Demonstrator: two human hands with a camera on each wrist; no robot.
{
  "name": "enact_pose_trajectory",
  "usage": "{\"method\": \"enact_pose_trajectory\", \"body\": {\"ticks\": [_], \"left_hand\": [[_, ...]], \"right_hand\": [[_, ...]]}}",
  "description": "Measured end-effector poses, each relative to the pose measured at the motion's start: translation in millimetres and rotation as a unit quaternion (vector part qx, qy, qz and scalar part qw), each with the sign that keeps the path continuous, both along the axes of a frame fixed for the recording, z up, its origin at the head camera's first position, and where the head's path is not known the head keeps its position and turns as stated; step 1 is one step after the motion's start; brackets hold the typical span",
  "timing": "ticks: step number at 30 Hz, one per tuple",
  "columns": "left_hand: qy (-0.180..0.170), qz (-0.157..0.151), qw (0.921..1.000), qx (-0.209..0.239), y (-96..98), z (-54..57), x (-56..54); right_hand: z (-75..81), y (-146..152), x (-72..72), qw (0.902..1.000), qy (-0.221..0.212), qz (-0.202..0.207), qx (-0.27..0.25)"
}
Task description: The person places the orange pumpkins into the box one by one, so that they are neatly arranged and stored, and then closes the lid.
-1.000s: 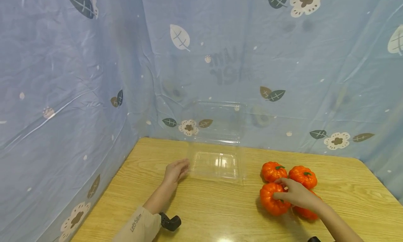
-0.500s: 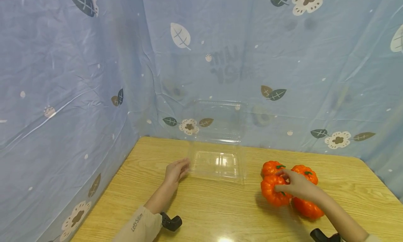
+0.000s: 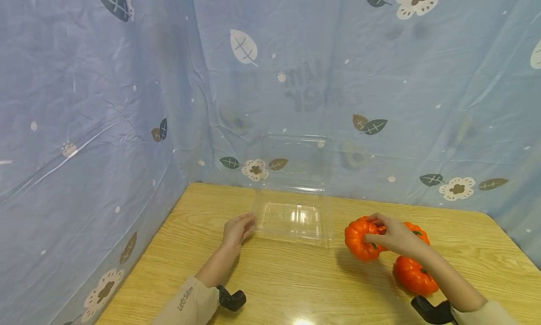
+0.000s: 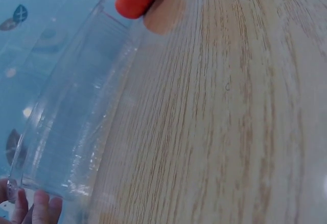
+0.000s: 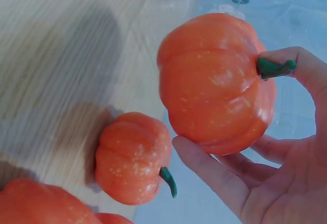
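Note:
My right hand [image 3: 393,233] grips an orange toy pumpkin [image 3: 361,240] with a green stem, raised off the table. In the right wrist view, the thumb lies by the stem and the fingers reach under this pumpkin [image 5: 214,81]. A smaller pumpkin [image 5: 134,157] sits below it, largely hidden in the head view. Two more pumpkins, one behind the hand [image 3: 418,232] and one nearer [image 3: 416,275], stay on the table. My left hand [image 3: 237,230] holds the left edge of a clear plastic container [image 3: 289,221], with fingertips [image 4: 41,206] at its corner.
The container's transparent lid [image 3: 296,160] stands raised at the back, before a blue patterned curtain [image 3: 296,57]. Curtain cloth also borders the left side. All this stands on a wood-grain table [image 3: 296,278]. Black wrist devices [image 3: 231,299] sit on both wrists.
My right hand has lifted one pumpkin from among the others and shifted it up and slightly left. The near right pumpkin shows more fully. My left hand stays at the container.

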State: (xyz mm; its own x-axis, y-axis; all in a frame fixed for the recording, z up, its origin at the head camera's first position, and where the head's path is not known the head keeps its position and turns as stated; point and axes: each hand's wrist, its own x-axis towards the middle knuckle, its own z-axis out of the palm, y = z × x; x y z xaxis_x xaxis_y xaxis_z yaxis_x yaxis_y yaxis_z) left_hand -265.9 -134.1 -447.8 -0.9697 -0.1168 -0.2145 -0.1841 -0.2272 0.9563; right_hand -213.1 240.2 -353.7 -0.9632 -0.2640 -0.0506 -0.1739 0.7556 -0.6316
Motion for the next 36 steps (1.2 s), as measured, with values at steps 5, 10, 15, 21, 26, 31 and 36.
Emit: {"method": "enact_pose_trajectory", "body": {"ticks": [5,10,15,21,26,31,36], "left_hand": [[-0.001,0.002,1.0,-0.001,0.7,-0.5,-0.3],[-0.004,0.006,1.0,-0.005,1.7,-1.8,-1.8],[-0.013,0.017,0.9998,-0.001,2.9,-2.4,-3.4],[-0.018,0.022,0.9996,-0.002,4.1,-0.9,-3.8],[-0.017,0.023,0.9996,0.001,5.2,0.4,-2.8],[-0.011,0.02,0.9997,-0.003,5.5,0.2,-1.8],[-0.014,0.022,0.9997,-0.001,5.8,-0.6,-1.4]], "right_hand": [[2.2,-9,-11.0,0.9999,0.005,-0.003,-0.012],[8.2,-23,-20.2,1.0,0.002,0.002,0.0],[10.0,-38,-31.7,0.9998,0.016,0.014,0.005],[7.4,-54,-44.7,0.999,0.026,0.02,-0.029],[0.8,-64,-53.7,0.9982,0.037,0.016,-0.045],[-9.6,-79,-61.6,0.997,0.052,0.013,-0.056],[-19.2,-96,-68.5,0.9961,0.051,0.018,-0.069]]}}
